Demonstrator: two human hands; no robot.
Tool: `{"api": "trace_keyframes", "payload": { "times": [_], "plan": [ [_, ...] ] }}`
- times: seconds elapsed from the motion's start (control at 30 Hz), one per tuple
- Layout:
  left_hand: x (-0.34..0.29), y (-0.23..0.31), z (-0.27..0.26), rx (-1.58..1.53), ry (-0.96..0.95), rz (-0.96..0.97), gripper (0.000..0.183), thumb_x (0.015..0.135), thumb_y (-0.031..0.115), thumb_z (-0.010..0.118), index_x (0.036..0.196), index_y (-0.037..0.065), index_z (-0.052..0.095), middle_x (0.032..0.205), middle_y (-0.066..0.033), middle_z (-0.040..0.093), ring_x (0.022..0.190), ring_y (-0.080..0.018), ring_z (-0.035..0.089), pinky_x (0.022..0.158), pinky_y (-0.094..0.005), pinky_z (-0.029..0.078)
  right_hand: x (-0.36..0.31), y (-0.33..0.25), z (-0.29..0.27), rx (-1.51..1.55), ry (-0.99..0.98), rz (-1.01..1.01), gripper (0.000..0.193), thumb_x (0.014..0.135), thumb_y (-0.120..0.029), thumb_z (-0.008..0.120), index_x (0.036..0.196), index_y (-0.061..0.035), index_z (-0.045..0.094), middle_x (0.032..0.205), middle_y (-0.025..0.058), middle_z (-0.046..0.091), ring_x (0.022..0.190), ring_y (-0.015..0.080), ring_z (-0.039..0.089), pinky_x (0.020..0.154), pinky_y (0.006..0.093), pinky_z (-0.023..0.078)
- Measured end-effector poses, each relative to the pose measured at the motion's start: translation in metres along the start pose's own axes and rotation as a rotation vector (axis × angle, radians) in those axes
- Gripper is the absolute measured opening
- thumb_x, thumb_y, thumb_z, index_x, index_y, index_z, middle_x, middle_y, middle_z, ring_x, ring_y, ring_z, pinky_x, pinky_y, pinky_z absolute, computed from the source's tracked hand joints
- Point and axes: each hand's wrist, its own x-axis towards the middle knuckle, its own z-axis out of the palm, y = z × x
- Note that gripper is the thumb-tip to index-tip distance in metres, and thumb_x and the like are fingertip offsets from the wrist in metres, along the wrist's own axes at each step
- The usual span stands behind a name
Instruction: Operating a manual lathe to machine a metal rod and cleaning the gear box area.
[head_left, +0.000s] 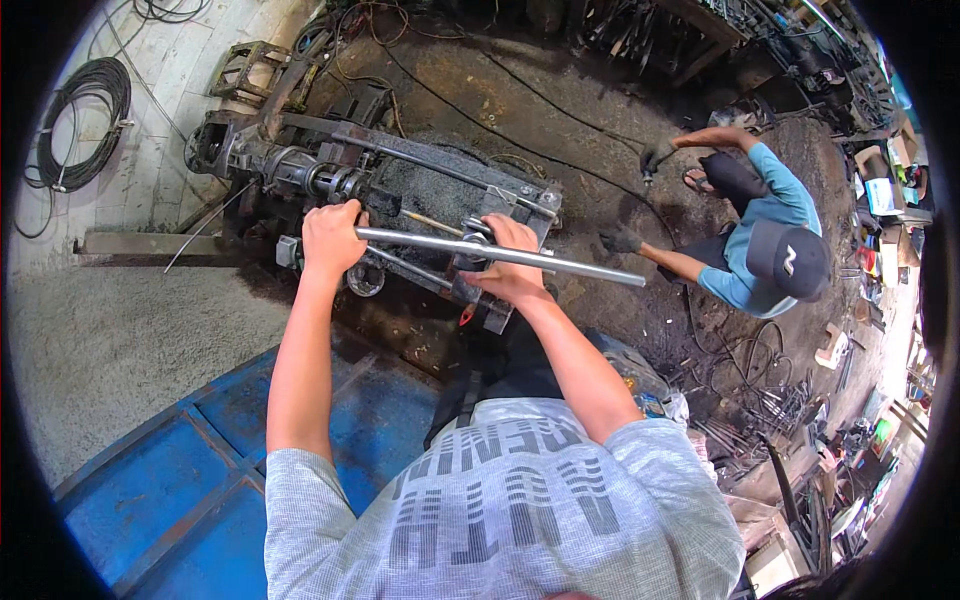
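Fingers (pixel 350 212) of the left hand (pixel 332 240) are clenched around the left end of a silvery metal bar (pixel 430 241), which slants across a greasy machine; the right hand's state is told further along.

Far left, a coil of black cable (pixel 115 100) lies on pale flooring, with a beam (pixel 150 243) below it. Nearer the body spreads a blue metal panel (pixel 130 500). Next comes the machine (pixel 285 165), its round, chuck-like end beside the left hand and a long guide rod (pixel 420 163) running rightward past dark grey grit.

On its right portion, the right hand (pixel 512 278) curls at a fitting beneath the bar; whether it grasps the bar, I cannot tell. The bar's free end sticks out beyond this hand.

Farther right, a co-worker (pixel 775 225) in blue shirt and dark cap crouches above scattered metal rods (pixel 790 400).
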Motion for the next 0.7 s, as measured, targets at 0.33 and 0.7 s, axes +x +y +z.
{"api": "trace_keyframes", "payload": {
  "times": [0.33, 0.7],
  "plan": [
    [-0.002, 0.002, -0.003, -0.013, -0.004, -0.007, 0.017, 0.079, 0.020, 0.065, 0.071, 0.007, 0.058, 0.068, -0.0112, 0.064, 0.069, -0.0310, 0.064, 0.065, -0.0449, 0.044, 0.001, -0.005, -0.002, -0.012, -0.015, 0.054, 0.087, 0.049, -0.032, 0.088, 0.123, -0.0076, 0.051, 0.124, 0.0128, 0.055, 0.119, 0.0332, 0.049, 0.105, 0.0439, 0.033],
    [-0.005, -0.001, 0.008, -0.048, 0.019, 0.005, 0.016, 0.079, 0.020, 0.065, 0.071, 0.008, 0.057, 0.069, -0.0093, 0.064, 0.069, -0.0296, 0.064, 0.065, -0.0433, 0.044, 0.001, -0.008, -0.005, -0.032, -0.041, 0.079, 0.089, 0.048, -0.031, 0.088, 0.125, -0.0078, 0.050, 0.126, 0.0132, 0.055, 0.121, 0.0325, 0.049, 0.105, 0.0451, 0.032]
  ]
}}
